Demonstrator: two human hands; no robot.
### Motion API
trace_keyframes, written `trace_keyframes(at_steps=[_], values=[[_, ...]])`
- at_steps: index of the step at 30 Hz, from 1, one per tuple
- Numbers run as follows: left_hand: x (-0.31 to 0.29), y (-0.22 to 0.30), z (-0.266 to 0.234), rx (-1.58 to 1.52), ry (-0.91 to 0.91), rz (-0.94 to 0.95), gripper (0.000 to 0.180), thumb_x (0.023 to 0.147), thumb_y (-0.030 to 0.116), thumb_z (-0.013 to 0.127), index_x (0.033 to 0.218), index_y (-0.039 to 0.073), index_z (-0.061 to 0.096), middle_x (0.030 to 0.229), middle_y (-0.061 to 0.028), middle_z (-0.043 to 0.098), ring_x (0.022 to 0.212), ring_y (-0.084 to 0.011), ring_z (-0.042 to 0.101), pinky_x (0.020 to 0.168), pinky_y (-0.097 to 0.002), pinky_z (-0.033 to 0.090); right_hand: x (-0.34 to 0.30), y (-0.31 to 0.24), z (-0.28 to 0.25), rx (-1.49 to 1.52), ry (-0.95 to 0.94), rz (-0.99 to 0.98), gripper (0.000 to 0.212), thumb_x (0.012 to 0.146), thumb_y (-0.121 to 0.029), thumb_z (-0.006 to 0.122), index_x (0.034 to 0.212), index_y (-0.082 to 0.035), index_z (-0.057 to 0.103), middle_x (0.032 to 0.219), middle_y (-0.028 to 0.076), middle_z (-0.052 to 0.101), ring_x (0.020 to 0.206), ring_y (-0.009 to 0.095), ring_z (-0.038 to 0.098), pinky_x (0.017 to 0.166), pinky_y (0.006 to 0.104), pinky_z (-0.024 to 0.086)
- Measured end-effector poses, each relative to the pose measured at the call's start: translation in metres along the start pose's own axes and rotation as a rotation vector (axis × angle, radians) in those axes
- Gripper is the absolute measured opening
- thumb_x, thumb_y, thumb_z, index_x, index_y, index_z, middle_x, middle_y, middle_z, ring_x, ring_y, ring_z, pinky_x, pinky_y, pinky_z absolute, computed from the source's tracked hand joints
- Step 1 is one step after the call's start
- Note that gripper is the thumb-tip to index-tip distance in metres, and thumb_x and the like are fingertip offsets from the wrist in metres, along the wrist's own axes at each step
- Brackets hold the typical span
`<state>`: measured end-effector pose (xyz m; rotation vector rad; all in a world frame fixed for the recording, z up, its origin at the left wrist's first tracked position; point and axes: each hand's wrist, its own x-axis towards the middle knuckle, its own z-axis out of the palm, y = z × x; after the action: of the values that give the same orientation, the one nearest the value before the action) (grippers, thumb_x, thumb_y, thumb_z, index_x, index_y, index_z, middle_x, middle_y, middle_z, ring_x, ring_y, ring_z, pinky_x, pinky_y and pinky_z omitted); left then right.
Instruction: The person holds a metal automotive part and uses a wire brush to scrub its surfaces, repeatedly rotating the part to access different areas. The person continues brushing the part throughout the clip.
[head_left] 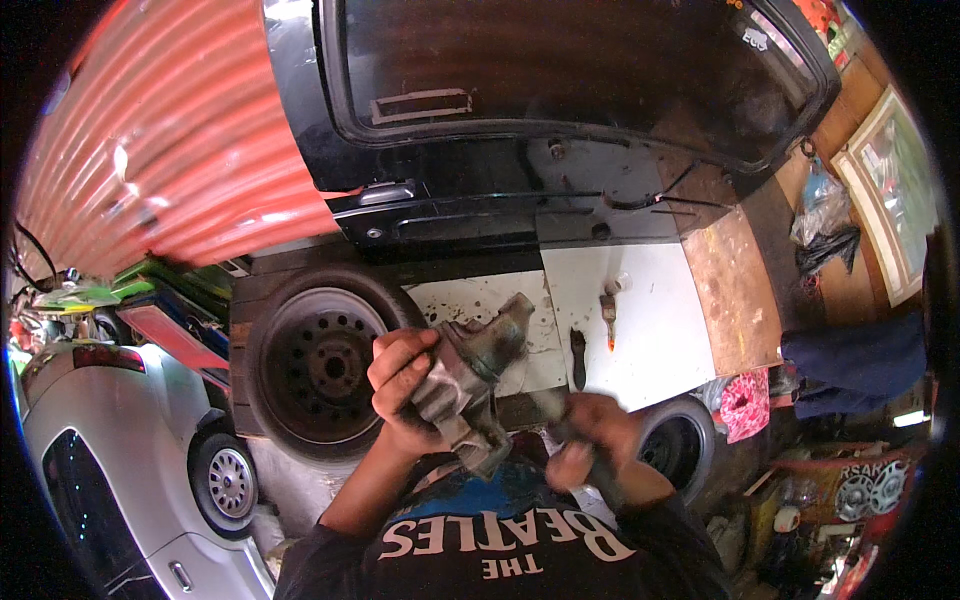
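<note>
My left hand [402,380] is closed round the left side of a bulky grey cast-metal car part [462,395], with its fingers curled over the metal. The part is held up in front of my chest, tilted, with a flanged end towards the upper right. My right hand [600,428] is closed and smeared by motion, just right of the part. A blurred greyish tool [548,404] sticks out of that hand towards the part; its kind is not clear. Beyond the hands, a small brush [610,312] with an orange-tipped handle and a dark, narrow object [578,358] lie on a white board [645,300].
Left of the part lies a steel wheel with a tyre [335,370]. A black vehicle door with a window [560,90] stands behind the bench. Another wheel [675,450] is at my right. A silver car [120,450] is at the far left, below red corrugated sheeting [180,150].
</note>
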<state>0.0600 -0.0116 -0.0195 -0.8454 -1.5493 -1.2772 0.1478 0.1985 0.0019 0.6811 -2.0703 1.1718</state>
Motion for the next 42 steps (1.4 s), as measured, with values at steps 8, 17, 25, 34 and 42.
trace_keyframes(at_steps=[8, 17, 25, 34, 42], values=[[0.003, -0.003, 0.002, 0.047, -0.017, 0.053, 0.077, 0.066, 0.031, 0.085, 0.127, 0.004, 0.046, 0.117, -0.0199, 0.053, 0.101, -0.0345, 0.055, 0.081, -0.0446, 0.050, 0.010, 0.000, 0.010, 0.090, 0.164, 0.214, 0.022, 0.092, -0.016, 0.060, 0.096, -0.002, 0.043, 0.082, 0.014, 0.054, 0.063, 0.020, 0.057, 0.053, 0.0320, 0.047], [-0.002, 0.002, -0.001, 0.101, -0.065, 0.075, 0.077, 0.069, 0.041, 0.082, 0.129, 0.007, 0.050, 0.121, -0.0202, 0.055, 0.102, -0.0388, 0.055, 0.080, -0.0474, 0.052, 0.012, -0.006, 0.010, 0.030, 0.211, 0.244, 0.020, 0.085, -0.019, 0.068, 0.091, -0.002, 0.061, 0.084, 0.008, 0.064, 0.065, 0.016, 0.060, 0.058, 0.0336, 0.050], [-0.008, 0.004, -0.003, 0.063, -0.069, 0.084, 0.076, 0.069, 0.043, 0.080, 0.130, 0.007, 0.051, 0.122, -0.0211, 0.056, 0.102, -0.0408, 0.054, 0.082, -0.0497, 0.051, 0.002, -0.004, 0.001, 0.013, 0.057, 0.040, 0.024, 0.083, -0.023, 0.069, 0.094, -0.002, 0.063, 0.082, 0.013, 0.065, 0.075, 0.027, 0.065, 0.065, 0.0368, 0.052], [-0.007, 0.009, -0.006, 0.094, -0.147, 0.047, 0.074, 0.067, 0.042, 0.079, 0.128, 0.008, 0.053, 0.125, -0.0194, 0.056, 0.104, -0.0419, 0.053, 0.083, -0.0522, 0.050, 0.021, -0.013, 0.004, -0.005, 0.160, 0.311, 0.029, 0.075, -0.030, 0.066, 0.077, -0.001, 0.062, 0.074, 0.016, 0.064, 0.063, 0.033, 0.063, 0.059, 0.0397, 0.052], [-0.002, 0.008, -0.020, 0.206, -0.268, 0.178, 0.074, 0.074, 0.052, 0.077, 0.129, 0.011, 0.050, 0.121, -0.0177, 0.056, 0.100, -0.0424, 0.056, 0.081, -0.0523, 0.051, 0.006, -0.001, -0.008, 0.017, 0.026, 0.104, 0.034, 0.093, -0.027, 0.059, 0.105, -0.001, 0.041, 0.087, 0.014, 0.056, 0.062, 0.017, 0.054, 0.051, 0.0309, 0.045]])
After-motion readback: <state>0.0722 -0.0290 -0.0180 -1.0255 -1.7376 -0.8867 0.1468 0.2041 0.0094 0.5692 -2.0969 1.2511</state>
